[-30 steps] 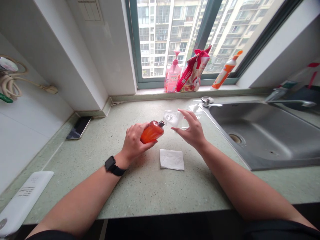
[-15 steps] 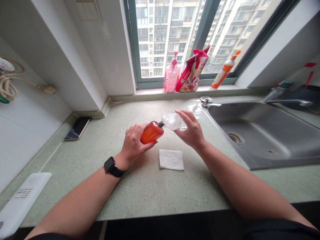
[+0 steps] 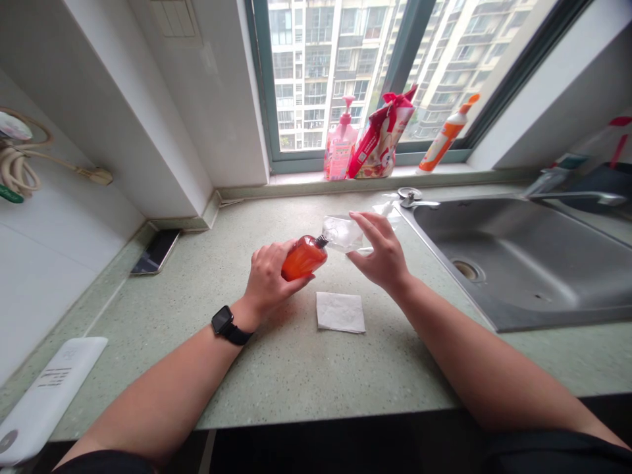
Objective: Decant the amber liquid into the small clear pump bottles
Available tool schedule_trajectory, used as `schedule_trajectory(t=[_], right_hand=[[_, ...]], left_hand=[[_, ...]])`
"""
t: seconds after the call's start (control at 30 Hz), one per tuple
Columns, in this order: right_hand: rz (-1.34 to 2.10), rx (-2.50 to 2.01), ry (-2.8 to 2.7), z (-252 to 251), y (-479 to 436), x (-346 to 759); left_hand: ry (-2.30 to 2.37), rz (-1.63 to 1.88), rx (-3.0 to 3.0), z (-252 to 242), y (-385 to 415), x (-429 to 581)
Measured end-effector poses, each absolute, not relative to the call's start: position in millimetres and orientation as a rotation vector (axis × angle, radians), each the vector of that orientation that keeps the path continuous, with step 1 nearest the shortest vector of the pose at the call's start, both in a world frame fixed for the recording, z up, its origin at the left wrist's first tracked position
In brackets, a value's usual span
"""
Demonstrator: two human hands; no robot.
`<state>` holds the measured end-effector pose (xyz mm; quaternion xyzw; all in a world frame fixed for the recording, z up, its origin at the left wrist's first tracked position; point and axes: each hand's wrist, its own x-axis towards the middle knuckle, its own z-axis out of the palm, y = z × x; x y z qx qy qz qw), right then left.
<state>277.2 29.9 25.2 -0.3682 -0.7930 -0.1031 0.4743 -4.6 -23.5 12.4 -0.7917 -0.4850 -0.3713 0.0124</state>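
Note:
My left hand is wrapped round an orange-red bottle, tilted so its dark threaded neck points up and to the right. My right hand grips a clear, empty-looking plastic bottle that lies nearly sideways, thumb below and fingers above. The two bottle necks meet or nearly meet; whether they touch I cannot tell. Below them on the counter lies a folded white paper towel. Behind my right hand is a clear plastic piece, perhaps a pump top, partly hidden.
At right is a steel sink with a drain stopper at its corner. A phone and a white power bank-like slab lie at left. On the sill stand a pink pump bottle, a red bag and an orange bottle.
Both hands stay on their bottles in nearly the same pose. The view has shifted slightly, and the clear bottle looks a little more tilted.

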Motion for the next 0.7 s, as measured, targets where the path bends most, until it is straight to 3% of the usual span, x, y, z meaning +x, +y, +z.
schedule_trajectory(t=[0.7], right_hand=[[-0.292, -0.903, -1.947, 30.4, 27.1, 278.4]], left_hand=[[-1.533, -1.179, -2.471, 8.8, -21.1, 0.6]])
